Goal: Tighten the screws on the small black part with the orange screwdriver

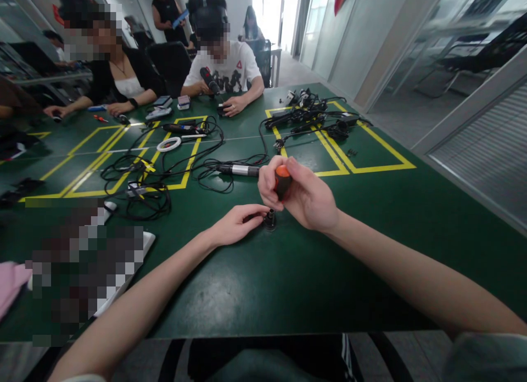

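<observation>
My right hand (pixel 315 203) is raised a little above the table and closed around a screwdriver (pixel 283 183). Its handle is black with an orange end; the shaft is hidden behind my fingers. Lower and to the left, my left hand (pixel 233 226) rests low over the table. Its thumb and fingertips pinch a small black part (pixel 270 222) with a round base and a short upright post. That part stands on the green tabletop (pixel 230 294), just below the screwdriver.
Beyond my hands lie a silver-and-black cylindrical tool (pixel 241 170), coiled black cables (pixel 150 203) and a white ring (pixel 168 144). A cable pile (pixel 304 116) sits inside yellow tape at the far right. Across the table, a person (pixel 224 69) holds a power driver (pixel 209 81).
</observation>
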The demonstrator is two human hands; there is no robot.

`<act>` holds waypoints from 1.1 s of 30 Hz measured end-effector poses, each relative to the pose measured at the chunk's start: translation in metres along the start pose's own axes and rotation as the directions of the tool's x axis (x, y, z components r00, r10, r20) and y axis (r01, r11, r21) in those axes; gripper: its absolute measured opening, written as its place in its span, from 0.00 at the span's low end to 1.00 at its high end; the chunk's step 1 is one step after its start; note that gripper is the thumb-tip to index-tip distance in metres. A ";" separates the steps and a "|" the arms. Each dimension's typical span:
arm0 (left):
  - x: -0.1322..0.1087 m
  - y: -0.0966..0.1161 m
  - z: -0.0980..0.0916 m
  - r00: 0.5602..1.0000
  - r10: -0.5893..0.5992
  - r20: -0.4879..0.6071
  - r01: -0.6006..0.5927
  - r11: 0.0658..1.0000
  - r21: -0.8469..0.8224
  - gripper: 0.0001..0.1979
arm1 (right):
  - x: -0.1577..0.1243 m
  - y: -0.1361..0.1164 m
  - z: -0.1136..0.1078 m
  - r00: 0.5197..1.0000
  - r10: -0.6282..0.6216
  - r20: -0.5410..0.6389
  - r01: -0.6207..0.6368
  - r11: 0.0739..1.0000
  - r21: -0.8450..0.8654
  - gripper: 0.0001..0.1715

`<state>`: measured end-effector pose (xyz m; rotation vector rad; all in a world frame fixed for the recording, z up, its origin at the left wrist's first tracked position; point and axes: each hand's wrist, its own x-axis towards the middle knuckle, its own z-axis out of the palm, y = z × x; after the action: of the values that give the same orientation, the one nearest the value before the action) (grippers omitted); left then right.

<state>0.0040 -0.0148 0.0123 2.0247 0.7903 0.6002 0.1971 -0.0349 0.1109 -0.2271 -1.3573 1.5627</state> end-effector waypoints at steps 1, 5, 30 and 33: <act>0.000 0.000 0.000 1.000 0.001 0.001 -0.001 1.000 -0.007 0.16 | 0.000 -0.001 0.000 1.000 0.012 -0.010 -0.012 1.000 -0.002 0.28; 0.000 -0.001 0.001 1.000 0.005 0.003 -0.005 1.000 -0.027 0.18 | -0.001 -0.002 0.000 0.999 0.036 0.006 -0.036 0.999 0.023 0.27; -0.002 0.003 0.004 1.000 -0.012 -0.025 0.013 1.000 0.019 0.21 | -0.002 -0.001 -0.002 0.999 0.027 0.040 -0.027 1.000 0.000 0.26; -0.002 0.003 0.004 1.000 -0.015 -0.021 0.016 0.999 0.036 0.22 | 0.001 -0.003 -0.002 0.998 0.053 0.042 -0.052 0.998 -0.022 0.33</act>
<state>0.0063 -0.0194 0.0122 2.0464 0.8342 0.6029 0.1996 -0.0334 0.1128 -0.2452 -1.4115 1.6062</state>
